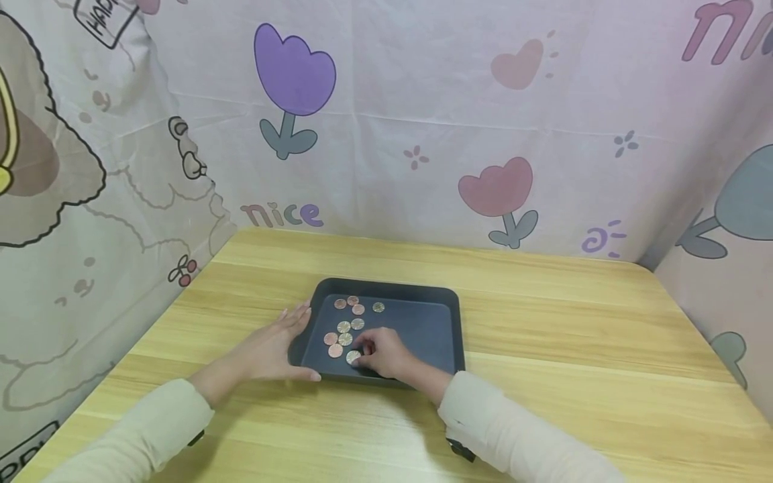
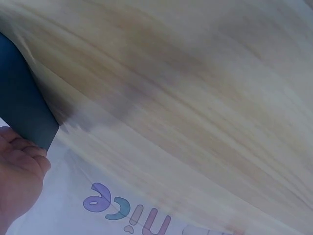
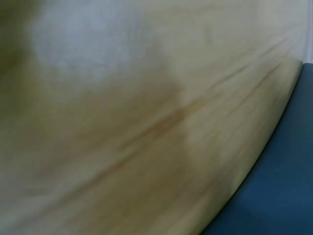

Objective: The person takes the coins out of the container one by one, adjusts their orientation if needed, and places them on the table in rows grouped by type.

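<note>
A dark rectangular baking tray (image 1: 423,329) lies on the table with several coins, copper and gold in colour, spread over its left half. My left hand (image 1: 268,350) spans the tray's near left corner, fingers straight along the left wall and thumb by the front rim. In the left wrist view, the left hand (image 2: 22,171) shows its fingertips at the tray wall (image 2: 24,93). Inside the tray, my right hand (image 1: 389,352) has its fingers curled and its thumb and forefinger at a gold-coloured coin (image 1: 353,357) near the front. The right wrist view shows only the tray's outer wall (image 3: 279,181).
The wood-grain table (image 1: 574,362) extends around the tray on all sides. A printed fabric backdrop (image 1: 392,134) hangs along the back, left and right of the table. A copper coin (image 1: 335,351) lies just left of the right hand's coin.
</note>
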`<state>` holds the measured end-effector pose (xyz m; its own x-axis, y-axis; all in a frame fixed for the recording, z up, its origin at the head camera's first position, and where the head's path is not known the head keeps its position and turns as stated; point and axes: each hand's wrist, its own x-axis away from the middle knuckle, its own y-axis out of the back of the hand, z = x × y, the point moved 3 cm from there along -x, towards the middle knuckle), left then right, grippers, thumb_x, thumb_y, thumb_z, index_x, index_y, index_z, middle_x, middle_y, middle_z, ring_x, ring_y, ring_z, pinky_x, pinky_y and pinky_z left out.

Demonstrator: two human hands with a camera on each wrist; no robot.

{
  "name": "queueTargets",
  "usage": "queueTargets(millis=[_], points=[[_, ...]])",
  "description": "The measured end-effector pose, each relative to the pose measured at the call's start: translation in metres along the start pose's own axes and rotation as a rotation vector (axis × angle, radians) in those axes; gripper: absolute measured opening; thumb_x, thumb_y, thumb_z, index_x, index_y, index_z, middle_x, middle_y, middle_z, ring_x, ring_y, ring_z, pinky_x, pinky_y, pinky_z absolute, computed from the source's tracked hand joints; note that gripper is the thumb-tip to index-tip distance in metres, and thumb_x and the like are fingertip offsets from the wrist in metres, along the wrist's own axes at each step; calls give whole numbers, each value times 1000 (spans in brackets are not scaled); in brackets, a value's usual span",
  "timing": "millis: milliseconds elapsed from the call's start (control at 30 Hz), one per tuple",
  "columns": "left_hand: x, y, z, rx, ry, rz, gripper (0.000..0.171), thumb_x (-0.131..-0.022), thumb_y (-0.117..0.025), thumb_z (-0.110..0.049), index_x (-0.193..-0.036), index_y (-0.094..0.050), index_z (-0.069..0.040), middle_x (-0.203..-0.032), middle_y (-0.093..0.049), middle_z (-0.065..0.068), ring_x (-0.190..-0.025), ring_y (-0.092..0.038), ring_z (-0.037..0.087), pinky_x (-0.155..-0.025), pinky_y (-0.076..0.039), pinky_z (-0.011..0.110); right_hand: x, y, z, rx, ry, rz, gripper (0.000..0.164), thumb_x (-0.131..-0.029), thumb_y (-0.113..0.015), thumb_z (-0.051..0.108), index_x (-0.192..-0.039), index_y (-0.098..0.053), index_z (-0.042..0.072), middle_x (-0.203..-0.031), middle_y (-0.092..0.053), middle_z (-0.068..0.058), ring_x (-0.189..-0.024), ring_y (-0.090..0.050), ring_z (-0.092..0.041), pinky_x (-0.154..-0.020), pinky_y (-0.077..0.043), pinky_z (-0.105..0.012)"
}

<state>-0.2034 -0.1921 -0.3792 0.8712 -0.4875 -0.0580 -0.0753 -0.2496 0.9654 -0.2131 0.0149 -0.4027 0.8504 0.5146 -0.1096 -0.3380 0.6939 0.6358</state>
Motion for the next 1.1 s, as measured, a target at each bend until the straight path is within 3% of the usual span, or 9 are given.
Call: queueTargets(millis=[433, 600, 733, 900, 1100], points=[[-1, 0, 1, 10, 8, 8, 119, -60, -68, -72, -138, -32, 12, -150, -25, 25, -136, -26, 44, -113, -25, 52, -2, -3, 4, 131, -52, 26, 15, -79, -72, 9, -89, -65, 2, -58, -44, 6, -52, -38, -3, -55, -37, -15], [-1, 0, 1, 16, 10, 7, 120, -60, -68, -72, -138, -32, 12, -150, -24, 25, -136, -26, 44, -113, -25, 52, -1, -2, 4, 134, -83, -9, 16, -76, -74, 11, -78, -59, 5, -57, -41, 6, -53, -37, -5, -54, -34, -17], [-1, -1, 2, 19, 2, 2, 120, -60, -67, -72, -138, -32, 12, -150, -25, 25, -136, -26, 43, -113, -24, 52, 0, 1, 2, 92, -93, -66, 19, -76, -75, 11, -70, -58, 4, -56, -45, 4, -53, -38, -5, -52, -34, -16], [-2, -2, 3, 18, -10, 0, 121, -59, -68, -73, -138, -32, 12, -150, -24, 25, -137, -26, 41, -114, -24, 51, 3, 7, -2, -6, -106, -109, 16, -79, -70, 6, -67, -64, -2, -59, -60, -8, -52, -42, -2, -49, -37, -14], [-1, -1, 1, 4, -30, -14, 120, -59, -70, -70, -136, -33, 14, -148, -26, 26, -137, -28, 40, -114, -24, 51, 9, 19, -6, -221, -267, -119, 14, -83, -66, 5, -74, -67, -5, -62, -62, -7, -53, -45, -6, -49, -39, -17]])
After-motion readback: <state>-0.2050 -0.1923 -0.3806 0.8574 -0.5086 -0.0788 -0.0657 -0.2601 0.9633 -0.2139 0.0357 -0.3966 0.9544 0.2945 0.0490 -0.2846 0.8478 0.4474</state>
